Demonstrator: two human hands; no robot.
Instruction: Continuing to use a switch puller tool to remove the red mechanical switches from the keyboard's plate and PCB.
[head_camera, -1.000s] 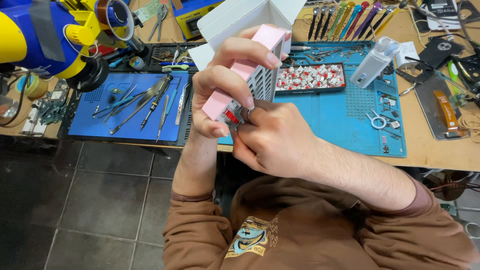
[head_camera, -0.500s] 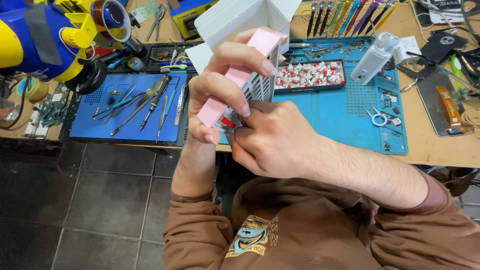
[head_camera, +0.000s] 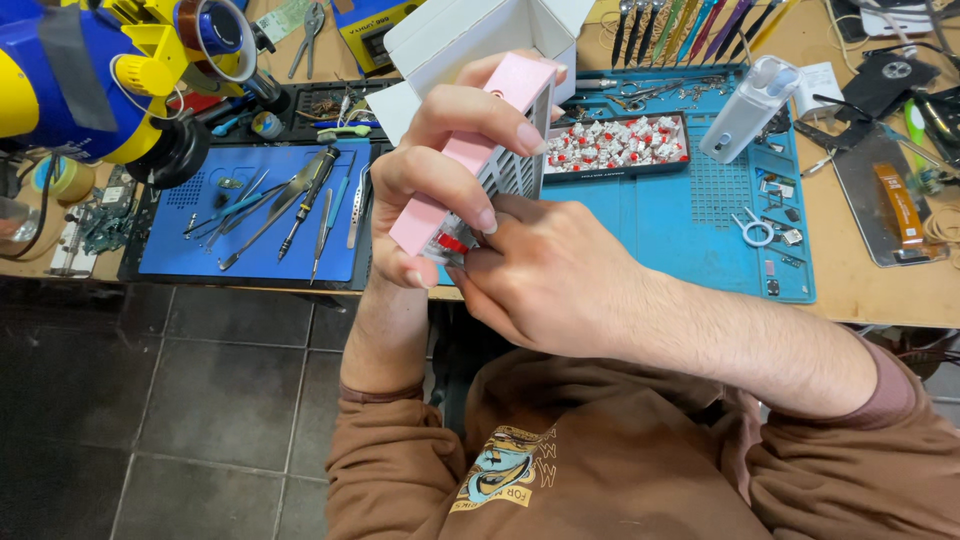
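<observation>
My left hand grips a pink keyboard case with a grey switch plate, held upright and tilted in front of my chest. My right hand pinches a small red-stemmed key switch against the lower end of the case. My fingers hide most of the switch and the plate's lower corner. Behind the case, on the teal work mat, sits a black tray of red and white key switches.
A blue mat at the left carries tweezers and screwdrivers. A yellow and blue microscope head hangs at the upper left. A white open box, a white bottle and small parts lie on the wooden bench.
The case has stayed in my left hand, shifting slightly. My right-hand fingers have worked in closer at the case's lower end, where the red switch shows.
</observation>
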